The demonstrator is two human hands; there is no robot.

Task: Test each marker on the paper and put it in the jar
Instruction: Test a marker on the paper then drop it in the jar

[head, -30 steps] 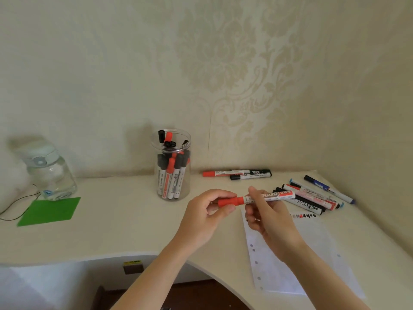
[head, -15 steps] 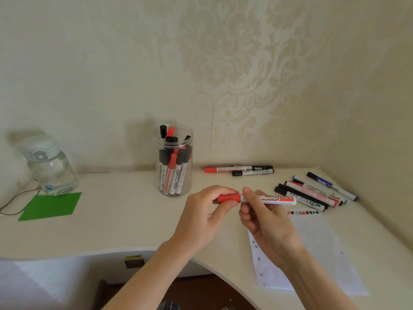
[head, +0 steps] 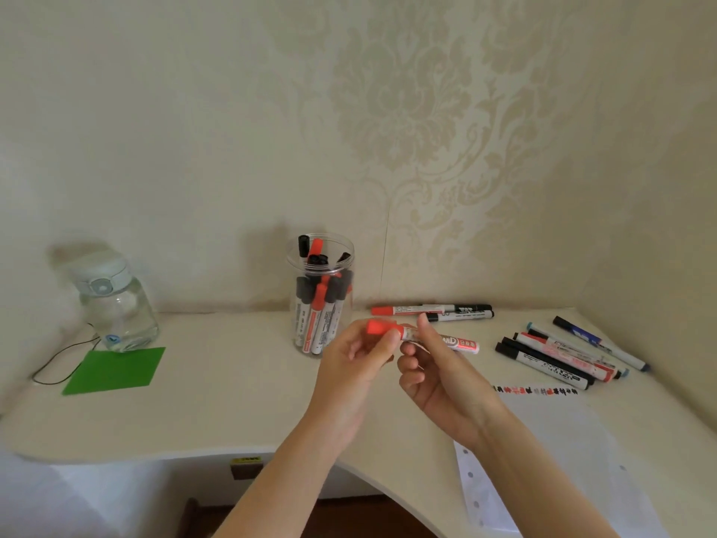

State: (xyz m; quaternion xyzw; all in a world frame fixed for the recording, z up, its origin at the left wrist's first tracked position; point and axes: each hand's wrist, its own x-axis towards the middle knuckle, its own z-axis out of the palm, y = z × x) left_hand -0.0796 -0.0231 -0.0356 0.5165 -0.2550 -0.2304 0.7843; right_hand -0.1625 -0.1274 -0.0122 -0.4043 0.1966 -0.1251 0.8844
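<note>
1. The left hand [head: 359, 353] and right hand [head: 434, 366] are carrying the red marker [head: 423, 335] leftward, closer to the jar [head: 320, 293] than a second ago.
2. The left hand's grip is sliding along the red cap [head: 382, 328], whose end is now showing beyond the fingers.
3. The marker's cap end is tilting slightly upward.

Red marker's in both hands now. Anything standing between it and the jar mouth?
Nothing visible does. The red marker, held by the left hand and right hand, is just right of the jar. Markers already inside crowd its open mouth.
</note>
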